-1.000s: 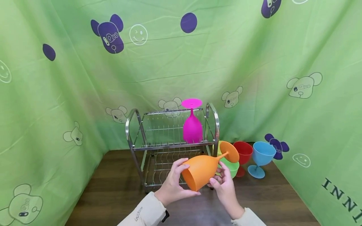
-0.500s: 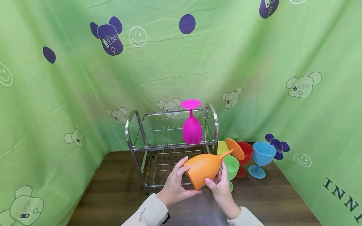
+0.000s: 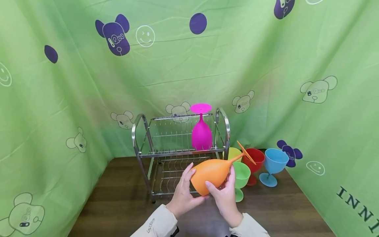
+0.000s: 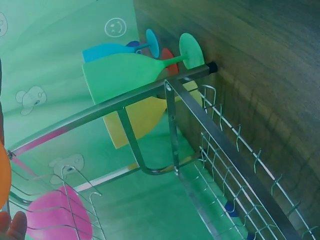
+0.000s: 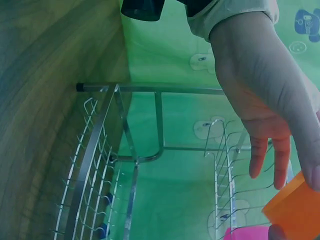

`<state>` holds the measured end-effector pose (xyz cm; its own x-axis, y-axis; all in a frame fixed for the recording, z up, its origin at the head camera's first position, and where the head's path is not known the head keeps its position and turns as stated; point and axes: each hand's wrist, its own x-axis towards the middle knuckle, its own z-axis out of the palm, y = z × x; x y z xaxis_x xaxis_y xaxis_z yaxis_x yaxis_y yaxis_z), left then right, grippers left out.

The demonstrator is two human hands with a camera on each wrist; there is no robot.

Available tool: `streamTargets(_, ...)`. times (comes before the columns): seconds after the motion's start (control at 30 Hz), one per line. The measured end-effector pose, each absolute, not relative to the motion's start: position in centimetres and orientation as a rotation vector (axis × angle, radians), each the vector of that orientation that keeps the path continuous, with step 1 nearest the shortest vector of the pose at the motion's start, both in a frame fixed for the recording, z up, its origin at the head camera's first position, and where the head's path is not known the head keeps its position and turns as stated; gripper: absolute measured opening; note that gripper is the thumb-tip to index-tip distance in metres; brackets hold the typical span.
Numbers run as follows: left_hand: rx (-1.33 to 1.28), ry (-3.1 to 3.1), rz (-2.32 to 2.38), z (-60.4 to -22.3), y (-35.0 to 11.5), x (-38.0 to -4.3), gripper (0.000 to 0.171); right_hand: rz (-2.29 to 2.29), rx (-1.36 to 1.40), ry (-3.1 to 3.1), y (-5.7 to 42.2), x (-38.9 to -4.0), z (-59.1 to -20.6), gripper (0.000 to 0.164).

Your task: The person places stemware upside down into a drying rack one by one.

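An orange plastic goblet [image 3: 211,172] is held tilted in front of the rack, its foot up to the right and its mouth down to the left. My left hand [image 3: 184,194] holds the bowl by its rim end. Near the stem, my right hand [image 3: 226,199] grips the bowl, thumb laid across its near side. Part of the bowl [image 5: 295,210] shows at the right wrist view's lower right corner, with the left hand [image 5: 267,95] above it. A magenta goblet [image 3: 202,135] stands upside down on the upper tier of the metal dish rack [image 3: 182,153].
Right of the rack, green [image 3: 242,174], yellow [image 3: 234,153], red [image 3: 255,158] and blue [image 3: 276,161] goblets stand upright on the wooden table [image 3: 103,204]. The rack's lower wire tier [image 3: 170,174] lies behind the hands. A green patterned curtain [image 3: 165,72] encloses the back and sides.
The orange goblet has turned in the hands: its mouth has swung out of sight and its foot now shows nearly edge-on. My right hand has shifted left, its thumb further over the bowl.
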<state>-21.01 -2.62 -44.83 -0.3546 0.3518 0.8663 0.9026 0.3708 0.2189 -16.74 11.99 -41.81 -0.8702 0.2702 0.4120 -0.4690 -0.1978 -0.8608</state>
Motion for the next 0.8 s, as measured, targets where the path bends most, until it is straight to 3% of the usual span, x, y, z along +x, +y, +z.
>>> streamTargets(0.13, -1.080, -1.879, -0.928, -44.7, -3.2, -21.3, 0.101, 2.092, 0.229, -1.622, 11.6, -16.9, -41.4, 0.096)
streamTargets(0.3, -1.046, -1.963, -1.016, -44.2, -4.4, -21.6, 0.084, 2.082, 0.258, -1.644, 11.5, -17.3, -40.9, 0.097)
streamTargets(0.47, -0.944, -1.986, -1.110, -43.5, -6.2, -21.9, 0.078, 2.074, 0.302, -1.639, 11.5, -17.9, -40.3, 0.097)
streamTargets(0.67, -0.810, -1.894, -1.220, -42.9, -8.5, -22.8, 0.038, 2.016, 0.302, -1.701, 11.5, -18.4, -39.5, 0.097)
streamTargets(0.8, -0.677, -1.819, -1.226, -42.0, -9.8, -23.2, 0.045, 1.969, 0.288, -1.749, 11.6, -18.7, -38.7, 0.099)
